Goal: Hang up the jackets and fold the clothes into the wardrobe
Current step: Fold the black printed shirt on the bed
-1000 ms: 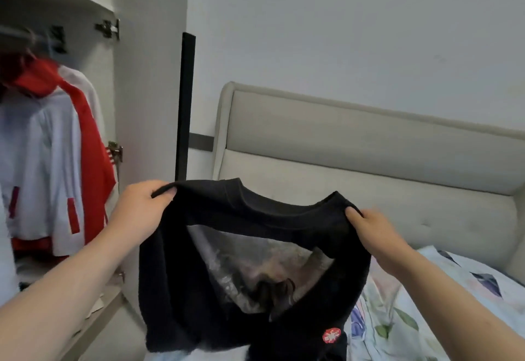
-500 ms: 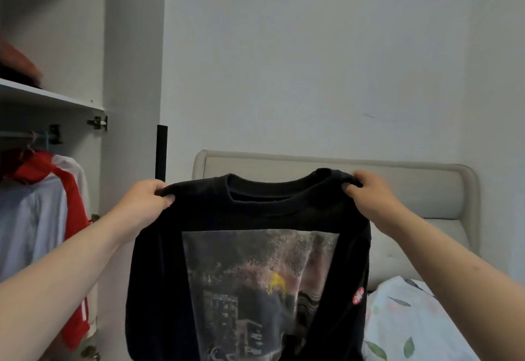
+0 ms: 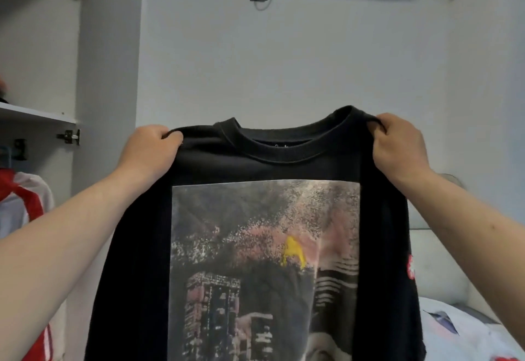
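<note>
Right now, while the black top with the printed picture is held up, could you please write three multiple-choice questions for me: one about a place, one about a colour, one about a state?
1. Where is the red and white jacket relative to the black crew-neck top with the printed picture?
A. To its left, in the open white wardrobe
B. To its right, on the bed
C. Above it, on the wall

2. What colour is the small bright patch in the print?
A. Green
B. Yellow
C. Blue

3. How is the top held?
A. Folded on a shelf
B. By one hand at the hem
C. By the left hand and the right hand, one at each shoulder

Answers: 1 A, the jacket hangs at the left edge; 2 B, the patch is plainly yellow; 3 C, each hand grips a shoulder.
</note>
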`<state>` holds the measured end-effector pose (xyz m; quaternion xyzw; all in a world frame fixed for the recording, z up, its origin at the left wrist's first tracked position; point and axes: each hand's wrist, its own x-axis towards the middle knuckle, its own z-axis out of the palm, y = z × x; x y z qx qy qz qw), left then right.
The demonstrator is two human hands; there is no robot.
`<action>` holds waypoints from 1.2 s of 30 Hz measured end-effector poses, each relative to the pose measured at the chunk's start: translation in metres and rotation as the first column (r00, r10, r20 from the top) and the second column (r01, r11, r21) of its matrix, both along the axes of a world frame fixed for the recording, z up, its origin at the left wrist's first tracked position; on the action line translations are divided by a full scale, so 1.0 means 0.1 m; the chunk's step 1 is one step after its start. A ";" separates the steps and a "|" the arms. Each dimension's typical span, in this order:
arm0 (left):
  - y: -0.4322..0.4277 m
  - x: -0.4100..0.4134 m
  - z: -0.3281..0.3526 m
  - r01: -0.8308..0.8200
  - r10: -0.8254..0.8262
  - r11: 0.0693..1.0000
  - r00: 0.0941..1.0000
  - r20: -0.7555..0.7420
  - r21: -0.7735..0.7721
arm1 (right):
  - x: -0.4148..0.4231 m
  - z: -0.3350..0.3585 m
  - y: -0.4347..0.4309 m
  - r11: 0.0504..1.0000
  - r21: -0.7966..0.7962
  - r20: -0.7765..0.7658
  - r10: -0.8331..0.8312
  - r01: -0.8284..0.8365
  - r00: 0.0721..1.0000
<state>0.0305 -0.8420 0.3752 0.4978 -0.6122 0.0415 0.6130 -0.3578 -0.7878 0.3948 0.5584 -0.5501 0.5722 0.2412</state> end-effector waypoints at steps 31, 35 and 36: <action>-3.44 -0.06 -4.85 0.437 -0.108 0.491 0.889 -0.445 0.753 | 0.53 -4.89 -3.62 0.651 0.674 0.564 -0.150 -0.348 0.812; -3.00 -0.03 -5.17 0.328 -0.360 0.493 0.920 -0.154 0.806 | 0.55 -5.26 -3.37 0.406 0.833 0.420 -0.020 -0.377 0.907; -2.79 -0.03 -5.23 0.322 -0.403 0.498 0.908 -0.114 0.805 | 0.59 -5.32 -3.24 0.410 0.856 0.330 0.039 -0.316 0.943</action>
